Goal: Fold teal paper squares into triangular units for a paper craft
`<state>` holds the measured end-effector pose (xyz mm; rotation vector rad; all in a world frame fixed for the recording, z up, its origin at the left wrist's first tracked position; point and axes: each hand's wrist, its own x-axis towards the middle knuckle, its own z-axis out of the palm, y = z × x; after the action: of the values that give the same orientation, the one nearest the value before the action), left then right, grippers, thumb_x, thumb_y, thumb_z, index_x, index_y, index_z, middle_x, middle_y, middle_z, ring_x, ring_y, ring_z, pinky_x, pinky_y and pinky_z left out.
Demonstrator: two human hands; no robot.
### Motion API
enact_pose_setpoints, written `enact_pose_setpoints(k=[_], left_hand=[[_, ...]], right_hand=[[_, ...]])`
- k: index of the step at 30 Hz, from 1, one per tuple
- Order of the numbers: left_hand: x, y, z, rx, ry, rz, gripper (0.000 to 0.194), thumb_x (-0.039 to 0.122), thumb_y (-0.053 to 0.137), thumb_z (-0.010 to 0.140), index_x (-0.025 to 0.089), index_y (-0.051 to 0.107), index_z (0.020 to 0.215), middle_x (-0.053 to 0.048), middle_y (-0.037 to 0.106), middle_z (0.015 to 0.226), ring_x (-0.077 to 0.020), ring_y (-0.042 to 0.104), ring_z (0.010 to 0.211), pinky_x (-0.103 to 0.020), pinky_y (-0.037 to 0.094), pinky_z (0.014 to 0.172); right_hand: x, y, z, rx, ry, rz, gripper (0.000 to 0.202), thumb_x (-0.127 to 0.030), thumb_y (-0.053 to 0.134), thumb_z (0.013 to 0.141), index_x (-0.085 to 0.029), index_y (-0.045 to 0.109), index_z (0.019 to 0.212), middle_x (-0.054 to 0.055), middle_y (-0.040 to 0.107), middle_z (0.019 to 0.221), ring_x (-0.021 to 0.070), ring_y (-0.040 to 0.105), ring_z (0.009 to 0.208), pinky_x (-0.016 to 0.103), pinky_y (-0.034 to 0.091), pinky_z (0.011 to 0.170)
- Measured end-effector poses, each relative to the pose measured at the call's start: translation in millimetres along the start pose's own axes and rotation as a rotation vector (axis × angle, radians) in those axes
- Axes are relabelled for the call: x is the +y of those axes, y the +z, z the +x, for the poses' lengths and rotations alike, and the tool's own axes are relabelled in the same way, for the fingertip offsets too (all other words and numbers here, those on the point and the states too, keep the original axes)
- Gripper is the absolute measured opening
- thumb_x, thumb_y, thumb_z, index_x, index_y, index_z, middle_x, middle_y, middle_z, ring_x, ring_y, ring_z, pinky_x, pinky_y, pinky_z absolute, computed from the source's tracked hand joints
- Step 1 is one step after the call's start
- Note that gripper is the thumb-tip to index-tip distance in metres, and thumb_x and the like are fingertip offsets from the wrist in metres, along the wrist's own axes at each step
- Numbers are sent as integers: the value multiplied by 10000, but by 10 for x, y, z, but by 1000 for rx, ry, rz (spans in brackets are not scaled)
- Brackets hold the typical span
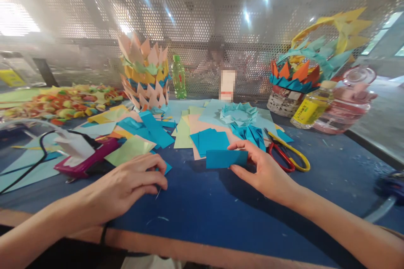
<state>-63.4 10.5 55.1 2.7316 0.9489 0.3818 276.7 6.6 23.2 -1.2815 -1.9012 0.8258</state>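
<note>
My right hand (255, 166) pinches a folded blue paper strip (221, 159) between thumb and fingers, just above the table. My left hand (135, 183) is closed, its fingertips curled together near the tabletop. A thin pale sliver (158, 194) shows under those fingertips; whether they grip it I cannot tell. Part of a blue paper piece (168, 168) peeks out behind the left fingers. Beyond the folded strip lies a stack of blue paper sheets (208, 141). Red-and-yellow-handled scissors (285, 155) rest beside my right hand, near folded blue paper points (249, 133).
A light-blue paper ring (239, 114) sits mid-table. Paper-point stacks (147, 71) and a green bottle (179, 76) stand behind. A magenta power strip (77, 167) is left; a yellow-labelled bottle (311, 107) and pink jug (344, 107) stand right. A perforated metal screen (195, 12) closes the back.
</note>
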Motion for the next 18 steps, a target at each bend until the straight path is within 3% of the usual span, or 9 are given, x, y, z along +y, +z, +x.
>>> enact_pose_setpoints(k=[7, 13, 18], left_hand=[[-74, -2, 31, -74, 29, 0, 281, 124, 383, 1005, 199, 569, 809, 0, 554, 898, -144, 534, 844, -254, 396, 790], [173, 38, -99, 16, -64, 92, 274, 160, 361, 1016, 200, 516, 794, 1, 538, 823, -157, 514, 770, -263, 414, 736], [245, -7, -145, 67, -10, 228, 262, 150, 389, 983, 213, 605, 849, -10, 622, 876, -169, 576, 799, -279, 460, 740]], right_hand=[[-6, 5, 2, -8, 8, -15, 343, -302, 622, 875, -256, 540, 1205, 20, 666, 873, 213, 648, 733, 359, 537, 658], [-9, 12, -4, -7, -6, -15, 342, -295, 623, 873, -255, 541, 1203, 24, 671, 884, 214, 654, 752, 358, 540, 678], [-20, 16, -2, -12, -6, -27, 334, -284, 619, 862, -261, 543, 1187, 22, 656, 926, 188, 625, 707, 328, 512, 633]])
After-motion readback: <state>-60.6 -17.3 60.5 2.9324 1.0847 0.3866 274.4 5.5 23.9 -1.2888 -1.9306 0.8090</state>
